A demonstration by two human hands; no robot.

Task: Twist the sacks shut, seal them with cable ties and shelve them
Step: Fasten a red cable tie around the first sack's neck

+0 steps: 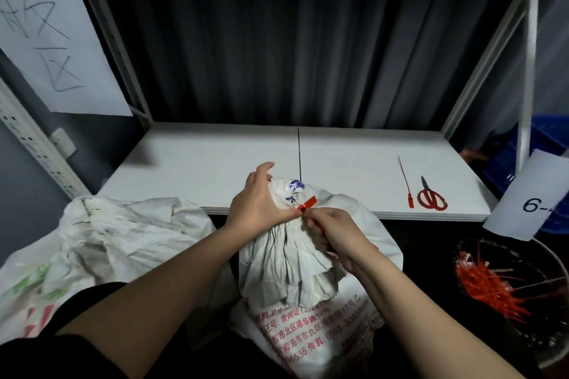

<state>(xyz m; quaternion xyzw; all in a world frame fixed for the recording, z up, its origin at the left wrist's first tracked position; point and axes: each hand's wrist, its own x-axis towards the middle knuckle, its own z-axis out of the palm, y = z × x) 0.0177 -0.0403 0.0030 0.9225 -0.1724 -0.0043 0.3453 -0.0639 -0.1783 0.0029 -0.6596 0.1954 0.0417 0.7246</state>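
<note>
left hand [258, 203]: wrapping around the gathered neck of the sack [308, 255], fingers curling over the bunched fabric and squeezing it tight, thumb sticking up loose on the far side.

right hand [335, 234]: sitting right against the left one at the neck, pinching the red cable tie [307, 204] between curled fingers. The tie's flat tag is poking out just above the knuckles, and a bit of red strap is showing under the fingers.

tie tail [299, 154]: a thin dark strip is sticking straight up from behind the grip, rising over the shelf. Honestly can't tell where it's starting, the sack top is hiding that.

sack: white woven one, standing just in front of the shelf edge, right under both hands. The fabric is pleating into tight folds below the grip and flaring into a little tuft with blue print above it. Red printed text is running across the lower body.

second sack [107, 243]: slumping just left of the gripped one, crumpled and white, some green and red print low down.

shelf [215, 163]: white board stretching out behind the grip.

spare ties [406, 184]: lying on the shelf well off to the right of the hands.

scissors [431, 197]: red-handled, lying just beside those spare ties.

basket [505, 286]: dark one, down to the right of the right forearm, holding a pile of red tie bits.

paper sign [529, 203]: hanging past the scissors, reading "6-".
</note>
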